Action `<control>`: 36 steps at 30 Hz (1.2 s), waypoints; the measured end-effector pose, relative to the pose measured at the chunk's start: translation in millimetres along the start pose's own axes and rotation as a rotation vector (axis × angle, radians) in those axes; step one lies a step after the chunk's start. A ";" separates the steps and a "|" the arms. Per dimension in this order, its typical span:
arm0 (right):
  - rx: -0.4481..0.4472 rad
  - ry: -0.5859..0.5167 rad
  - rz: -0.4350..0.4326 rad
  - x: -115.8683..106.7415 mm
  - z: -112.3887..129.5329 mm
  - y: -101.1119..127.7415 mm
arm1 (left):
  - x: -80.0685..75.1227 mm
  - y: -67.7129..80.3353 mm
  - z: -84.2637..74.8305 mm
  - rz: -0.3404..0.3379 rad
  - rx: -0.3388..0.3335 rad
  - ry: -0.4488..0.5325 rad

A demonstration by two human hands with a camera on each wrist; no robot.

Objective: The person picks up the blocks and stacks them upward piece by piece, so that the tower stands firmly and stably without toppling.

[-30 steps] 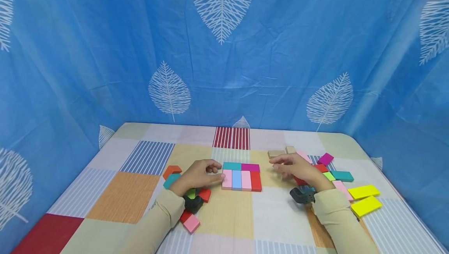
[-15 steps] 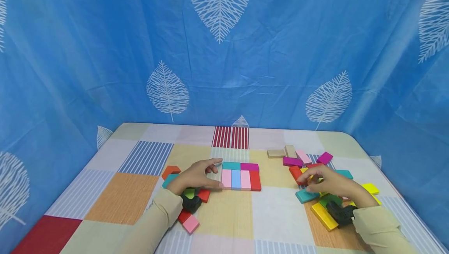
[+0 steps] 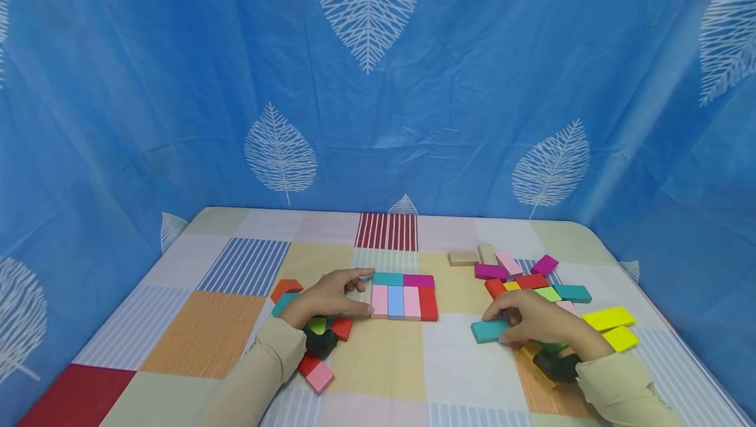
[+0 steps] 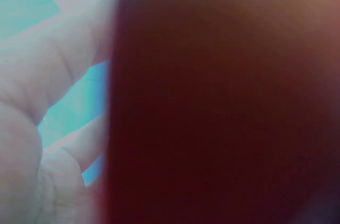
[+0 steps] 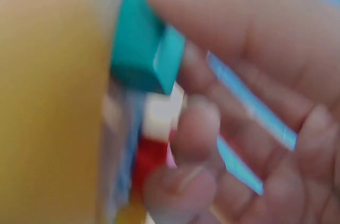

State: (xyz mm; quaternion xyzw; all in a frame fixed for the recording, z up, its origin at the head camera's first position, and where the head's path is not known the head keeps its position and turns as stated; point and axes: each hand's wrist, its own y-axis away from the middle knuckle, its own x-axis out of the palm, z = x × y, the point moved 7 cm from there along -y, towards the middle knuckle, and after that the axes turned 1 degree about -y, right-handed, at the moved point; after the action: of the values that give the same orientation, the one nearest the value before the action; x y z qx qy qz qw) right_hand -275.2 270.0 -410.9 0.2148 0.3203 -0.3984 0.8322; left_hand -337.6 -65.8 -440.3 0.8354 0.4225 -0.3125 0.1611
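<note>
In the head view, a flat rectangle of blocks lies mid-table: a teal block (image 3: 388,279) and a magenta block (image 3: 418,281) form the back row, with a pink block (image 3: 379,302), a blue block (image 3: 395,302), another pink block (image 3: 411,303) and a red block (image 3: 428,304) in front. My left hand (image 3: 331,294) is at its left side, index finger and thumb reaching its edge, holding nothing visible. To the right, my right hand (image 3: 534,315) pinches a loose teal block (image 3: 489,330) low over the cloth; the right wrist view shows that teal block (image 5: 141,38) against the fingers.
Around the right forearm lie several loose blocks, among them a yellow block (image 3: 608,319), a teal block (image 3: 573,293) and a purple block (image 3: 491,271). Wooden blocks (image 3: 463,258) are farther back. Near the left wrist are an orange block (image 3: 287,288) and a pink block (image 3: 320,377).
My right hand drew back from beside the rectangle to the right-hand pile, took hold of a teal block and brought it left. My left hand stayed beside the rectangle, its thumb shifting slightly.
</note>
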 end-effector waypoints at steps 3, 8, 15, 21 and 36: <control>0.004 -0.033 0.005 11.3 10.5 -3.9 | 0.3 0.1 0.4 -0.003 0.001 -0.009; 0.140 -0.048 0.036 19.5 -34.9 -10.1 | 0.3 -1.6 3.1 -0.011 -0.008 -0.020; 0.132 -0.129 0.015 37.7 -25.5 -18.1 | 0.4 -2.3 3.8 -0.007 -0.007 -0.039; 0.089 -0.119 -0.029 54.5 26.7 -34.7 | 0.0 -2.5 4.1 -0.004 -0.003 -0.044; 0.000 0.029 -0.139 79.3 88.2 -73.1 | -0.8 -1.4 3.4 -0.015 -0.003 -0.083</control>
State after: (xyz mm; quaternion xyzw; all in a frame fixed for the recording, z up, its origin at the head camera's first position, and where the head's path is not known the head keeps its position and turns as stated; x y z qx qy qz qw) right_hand -264.0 131.2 -412.2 0.1978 0.3463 -0.4520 0.7979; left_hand -340.4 -67.2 -442.4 0.8181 0.4223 -0.3477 0.1773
